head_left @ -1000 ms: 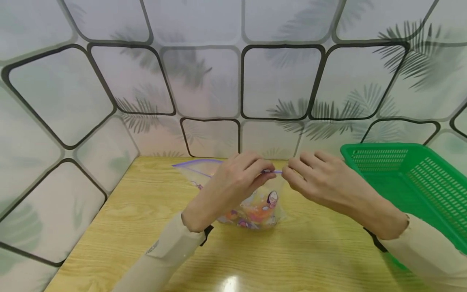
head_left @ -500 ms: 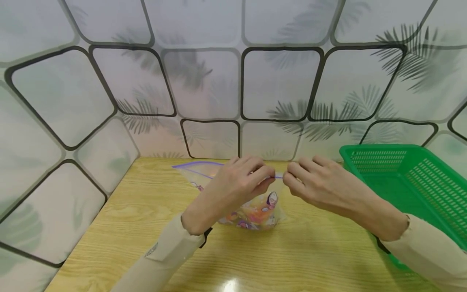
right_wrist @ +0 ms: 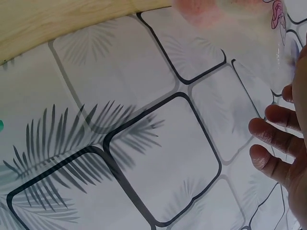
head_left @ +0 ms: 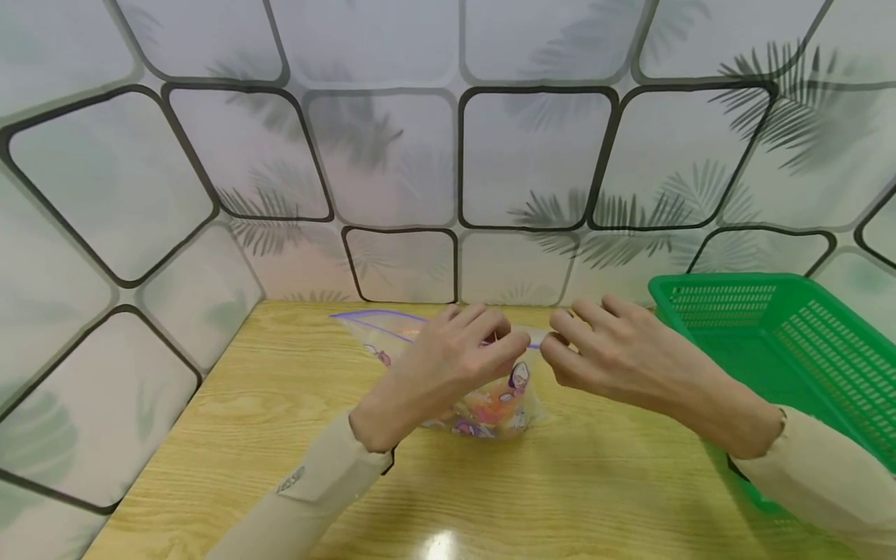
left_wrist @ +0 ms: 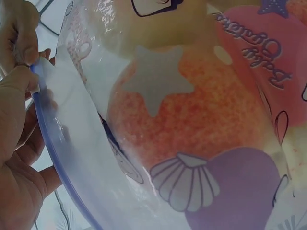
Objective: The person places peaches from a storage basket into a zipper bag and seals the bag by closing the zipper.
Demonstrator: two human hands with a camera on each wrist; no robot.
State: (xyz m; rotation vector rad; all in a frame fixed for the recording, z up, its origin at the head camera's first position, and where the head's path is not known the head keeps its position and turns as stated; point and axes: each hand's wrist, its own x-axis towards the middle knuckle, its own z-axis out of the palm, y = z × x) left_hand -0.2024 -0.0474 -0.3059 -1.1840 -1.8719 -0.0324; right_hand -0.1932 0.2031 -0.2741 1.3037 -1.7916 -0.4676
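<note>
A clear zip bag [head_left: 493, 404] with a purple zip edge [head_left: 381, 313] and printed cartoon figures stands on the wooden table. Inside it, seen close up in the left wrist view, are rounded orange-red and pale things [left_wrist: 192, 115] that look like fruit. My left hand [head_left: 455, 354] pinches the zip edge between thumb and forefinger, near the middle of the bag's top. At the right end of the zip, my right hand [head_left: 619, 346] pinches the edge close beside it. Several of its other fingers [right_wrist: 273, 132] hang loosely curled in the right wrist view.
A green plastic basket [head_left: 728, 280] with latticed sides stands at the right, partly behind my right forearm. Behind and to the left of the wooden table [head_left: 280, 412] rise walls [head_left: 392, 163] with a leaf and rounded-block pattern.
Both hands have come down slightly with the zip edge between them. The left forefinger and thumb have shifted a little along the zip. The basket stays where it was.
</note>
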